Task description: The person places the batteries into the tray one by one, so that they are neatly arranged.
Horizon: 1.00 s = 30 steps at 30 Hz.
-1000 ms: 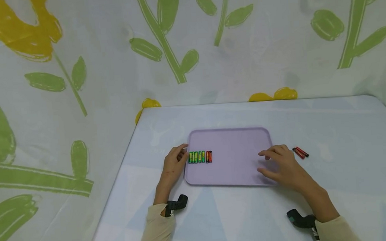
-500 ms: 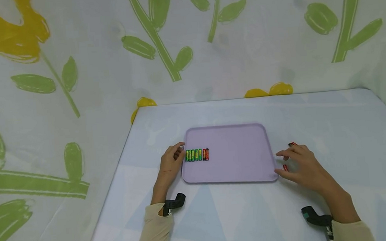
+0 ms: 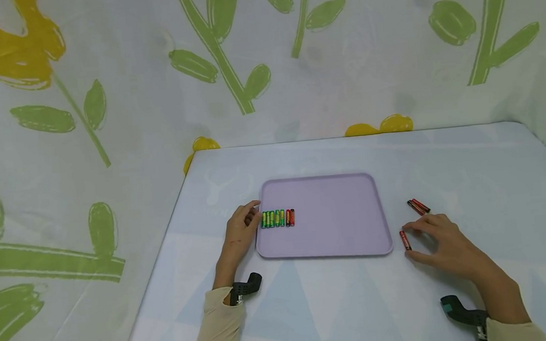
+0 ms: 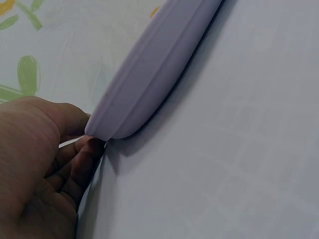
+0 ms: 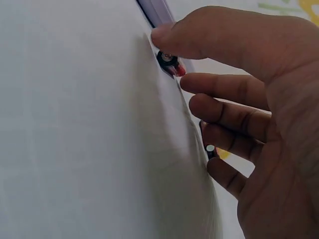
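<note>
On the lilac tray (image 3: pixel 333 216), a row of several green batteries (image 3: pixel 272 219) and two red batteries (image 3: pixel 290 218) lies toward the left side. My left hand (image 3: pixel 240 233) is at the tray's left edge; in the left wrist view its thumb (image 4: pixel 75 119) is on the rim with fingers curled beneath, pinching it. Just right of the tray, my right hand (image 3: pixel 449 245) has thumb and index finger at the two ends of a single red battery (image 3: pixel 405 240). In the right wrist view the thumb (image 5: pixel 172 37) overlaps that battery's black end (image 5: pixel 167 57).
Two more red and black batteries (image 3: pixel 418 206) lie on the table just beyond the right hand. The pale patterned table (image 3: pixel 339 308) extends to a wall (image 3: pixel 144 95) printed with leaves and flowers. Each wrist carries a black camera mount (image 3: pixel 247 287).
My right hand has moved from over the tray's right side to the table, closing thumb and index finger around a red battery there. My left hand has stayed at the tray edge.
</note>
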Each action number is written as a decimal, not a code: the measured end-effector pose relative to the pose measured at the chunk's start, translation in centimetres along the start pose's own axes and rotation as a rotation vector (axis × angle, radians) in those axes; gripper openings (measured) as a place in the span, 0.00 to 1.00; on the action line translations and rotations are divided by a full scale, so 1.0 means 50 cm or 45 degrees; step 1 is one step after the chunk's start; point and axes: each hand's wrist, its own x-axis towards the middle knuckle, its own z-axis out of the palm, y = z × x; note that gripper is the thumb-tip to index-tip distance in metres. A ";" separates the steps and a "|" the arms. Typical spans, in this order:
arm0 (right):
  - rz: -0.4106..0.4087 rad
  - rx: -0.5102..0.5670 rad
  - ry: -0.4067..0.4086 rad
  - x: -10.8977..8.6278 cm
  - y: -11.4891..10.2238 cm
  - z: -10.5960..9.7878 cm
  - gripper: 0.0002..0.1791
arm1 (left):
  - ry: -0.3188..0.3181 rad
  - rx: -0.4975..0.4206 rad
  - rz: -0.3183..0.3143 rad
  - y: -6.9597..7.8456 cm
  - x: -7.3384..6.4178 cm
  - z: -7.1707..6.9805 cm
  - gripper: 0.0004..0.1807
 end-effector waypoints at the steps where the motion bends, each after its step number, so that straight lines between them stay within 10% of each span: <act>1: 0.005 0.008 -0.011 -0.001 0.000 -0.002 0.27 | -0.003 -0.004 -0.001 0.000 0.000 -0.001 0.19; 30: -0.114 0.057 0.255 0.059 -0.038 0.026 0.26 | 0.007 -0.008 0.020 -0.003 -0.003 -0.002 0.19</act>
